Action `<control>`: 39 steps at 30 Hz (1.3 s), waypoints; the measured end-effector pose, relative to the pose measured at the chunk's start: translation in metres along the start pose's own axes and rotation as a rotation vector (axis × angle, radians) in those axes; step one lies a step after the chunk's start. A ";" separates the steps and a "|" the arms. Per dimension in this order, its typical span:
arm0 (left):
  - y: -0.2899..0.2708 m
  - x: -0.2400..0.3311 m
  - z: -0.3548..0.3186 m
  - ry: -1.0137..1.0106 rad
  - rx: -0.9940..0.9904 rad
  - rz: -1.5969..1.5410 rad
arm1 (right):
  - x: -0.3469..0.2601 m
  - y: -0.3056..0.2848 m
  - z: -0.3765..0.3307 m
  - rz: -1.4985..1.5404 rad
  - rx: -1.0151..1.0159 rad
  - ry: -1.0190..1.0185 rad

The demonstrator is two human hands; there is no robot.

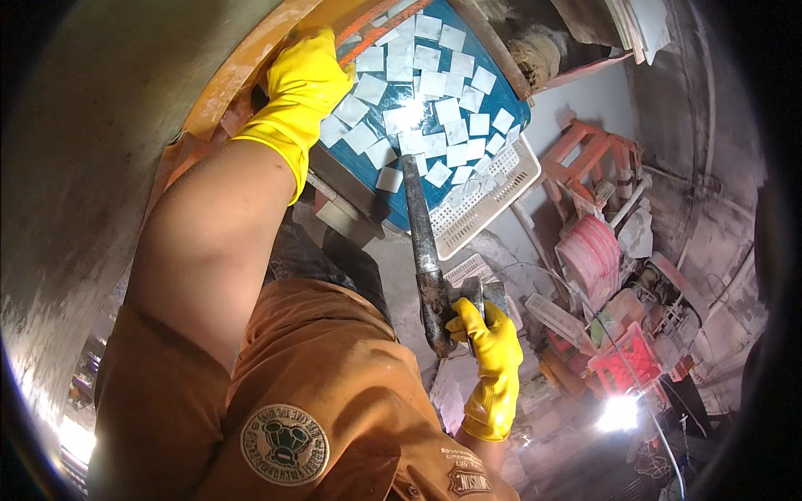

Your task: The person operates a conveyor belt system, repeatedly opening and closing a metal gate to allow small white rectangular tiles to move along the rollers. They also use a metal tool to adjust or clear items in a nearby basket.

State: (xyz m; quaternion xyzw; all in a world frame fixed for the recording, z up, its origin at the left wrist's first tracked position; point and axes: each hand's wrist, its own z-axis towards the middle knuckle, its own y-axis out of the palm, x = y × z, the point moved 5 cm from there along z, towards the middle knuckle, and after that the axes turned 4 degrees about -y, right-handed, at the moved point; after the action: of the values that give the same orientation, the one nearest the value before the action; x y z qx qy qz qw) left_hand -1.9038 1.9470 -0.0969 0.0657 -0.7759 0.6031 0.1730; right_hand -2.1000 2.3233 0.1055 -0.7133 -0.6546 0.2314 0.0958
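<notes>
Your left hand (307,83), in a yellow rubber glove, is resting flat at the left edge of the blue tray (510,104), fingers spread and gripping nothing. Across the tray, small white square tiles (434,117) are lying in a loose, nearly full layer (a few gaps of blue are showing near the lower edge), so the laying-out is looking well advanced but not finished. A white perforated basket (489,204) is sticking out from under the tray's right corner. Further right, your right hand (493,351) is wrapping its fingers tightly around a dark, grimy hand tool (424,250), whose long end is pointing up at the tray's lower edge.
</notes>
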 end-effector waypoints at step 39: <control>0.001 -0.006 0.008 0.003 0.042 -0.023 | -0.010 0.019 -0.014 -0.027 0.030 -0.006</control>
State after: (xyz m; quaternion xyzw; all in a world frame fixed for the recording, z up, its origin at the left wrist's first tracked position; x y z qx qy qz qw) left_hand -1.8996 1.9387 -0.1017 0.0774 -0.7621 0.6172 0.1795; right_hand -2.0767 2.3130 0.1113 -0.7020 -0.6610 0.2423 0.1076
